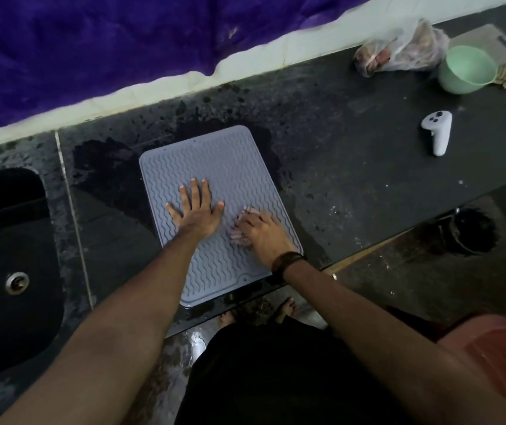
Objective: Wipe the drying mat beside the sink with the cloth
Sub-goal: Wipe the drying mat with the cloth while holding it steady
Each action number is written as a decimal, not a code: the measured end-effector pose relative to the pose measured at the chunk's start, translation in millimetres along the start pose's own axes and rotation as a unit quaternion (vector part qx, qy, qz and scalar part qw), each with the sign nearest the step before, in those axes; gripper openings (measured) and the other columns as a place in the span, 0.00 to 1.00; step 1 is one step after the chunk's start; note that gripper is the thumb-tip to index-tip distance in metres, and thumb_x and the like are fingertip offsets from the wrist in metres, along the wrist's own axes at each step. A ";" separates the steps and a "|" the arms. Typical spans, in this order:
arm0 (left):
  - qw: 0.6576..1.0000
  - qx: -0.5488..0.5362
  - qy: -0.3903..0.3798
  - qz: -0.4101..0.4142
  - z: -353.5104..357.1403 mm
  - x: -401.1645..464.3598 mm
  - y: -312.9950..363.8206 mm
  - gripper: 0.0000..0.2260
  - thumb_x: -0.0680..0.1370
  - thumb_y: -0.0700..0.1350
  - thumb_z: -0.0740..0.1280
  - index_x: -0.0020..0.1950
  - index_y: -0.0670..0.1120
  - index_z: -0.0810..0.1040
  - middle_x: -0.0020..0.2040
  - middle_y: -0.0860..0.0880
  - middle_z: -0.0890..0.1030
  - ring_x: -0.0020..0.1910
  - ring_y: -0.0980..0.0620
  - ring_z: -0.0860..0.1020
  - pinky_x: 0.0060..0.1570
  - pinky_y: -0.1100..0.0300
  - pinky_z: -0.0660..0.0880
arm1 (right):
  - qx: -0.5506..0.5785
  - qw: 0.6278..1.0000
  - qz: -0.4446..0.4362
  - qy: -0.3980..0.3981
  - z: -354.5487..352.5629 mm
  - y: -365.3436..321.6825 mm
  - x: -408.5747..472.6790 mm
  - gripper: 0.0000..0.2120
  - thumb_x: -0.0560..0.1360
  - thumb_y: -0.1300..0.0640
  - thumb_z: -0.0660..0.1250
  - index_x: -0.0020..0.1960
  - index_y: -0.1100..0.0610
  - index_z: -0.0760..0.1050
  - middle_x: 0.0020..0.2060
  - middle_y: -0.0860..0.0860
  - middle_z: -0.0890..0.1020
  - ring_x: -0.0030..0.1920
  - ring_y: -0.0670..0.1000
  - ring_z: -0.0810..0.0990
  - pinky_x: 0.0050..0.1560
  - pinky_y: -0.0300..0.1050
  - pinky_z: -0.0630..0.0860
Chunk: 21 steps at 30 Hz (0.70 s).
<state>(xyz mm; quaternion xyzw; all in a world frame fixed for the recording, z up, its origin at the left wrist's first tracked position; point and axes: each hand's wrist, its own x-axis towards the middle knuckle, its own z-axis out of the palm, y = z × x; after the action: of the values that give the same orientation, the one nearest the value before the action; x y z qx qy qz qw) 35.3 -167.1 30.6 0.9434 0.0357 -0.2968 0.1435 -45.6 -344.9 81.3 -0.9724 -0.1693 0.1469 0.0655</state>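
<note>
A grey drying mat (214, 161) with a wavy ribbed surface lies on the dark counter, right of the sink (6, 240). My left hand (196, 210) presses flat on the mat's middle, fingers spread and straight. My right hand (260, 233) sits on the mat's right side, fingers curled over a small pale cloth (241, 231). The cloth is mostly hidden under the hand and looks blurred; only its left edge shows.
Water darkens the counter around the mat's far and left sides. A white controller (437, 131), a green bowl (466, 70), a plastic bag (398, 49) and a cutting board (497, 44) sit at the far right. A purple cloth (123, 41) hangs behind.
</note>
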 end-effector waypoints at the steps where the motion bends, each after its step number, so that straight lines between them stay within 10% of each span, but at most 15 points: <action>1: 1.000 -0.003 0.008 0.002 1.6 -0.1 -0.8 0.33 0.83 0.66 0.44 0.81 0.56 0.31 0.80 0.53 0.29 0.79 0.46 0.29 0.71 0.33 0.29 | 0.009 1.000 -0.012 -0.003 4.6 4.5 -13.6 0.23 0.77 0.60 0.60 0.71 0.53 0.67 0.71 0.51 0.68 0.69 0.58 0.65 0.67 0.54 0.64; 6: 0.998 0.004 0.064 0.007 11.8 -2.5 -0.3 0.33 0.83 0.65 0.43 0.82 0.53 0.34 0.82 0.52 0.33 0.80 0.45 0.32 0.71 0.34 0.28 | 0.008 0.999 -0.034 0.004 15.8 21.2 -78.8 0.29 0.66 0.64 0.67 0.67 0.52 0.72 0.64 0.49 0.75 0.58 0.59 0.74 0.57 0.52 0.73; 13: 0.999 0.006 0.049 0.006 9.9 0.6 -1.4 0.32 0.83 0.65 0.43 0.82 0.54 0.34 0.82 0.51 0.32 0.80 0.45 0.31 0.72 0.33 0.29 | 0.013 0.999 0.001 0.039 -10.2 10.6 -23.0 0.16 0.72 0.56 0.66 0.60 0.52 0.76 0.63 0.51 0.76 0.60 0.56 0.71 0.60 0.51 0.67; 21: 0.999 0.006 0.037 0.001 8.1 2.8 -1.3 0.31 0.84 0.64 0.43 0.82 0.55 0.33 0.81 0.52 0.32 0.80 0.45 0.31 0.72 0.33 0.30 | 0.031 0.999 -0.005 0.035 1.8 -9.2 19.3 0.24 0.73 0.61 0.65 0.69 0.54 0.70 0.68 0.52 0.72 0.67 0.58 0.67 0.65 0.53 0.64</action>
<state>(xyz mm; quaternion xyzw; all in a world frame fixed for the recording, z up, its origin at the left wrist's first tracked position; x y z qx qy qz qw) 33.0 -168.3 22.3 0.9545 0.0381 -0.2620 0.1371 -31.6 -329.5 76.1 -0.9736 -0.1671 0.1172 0.1025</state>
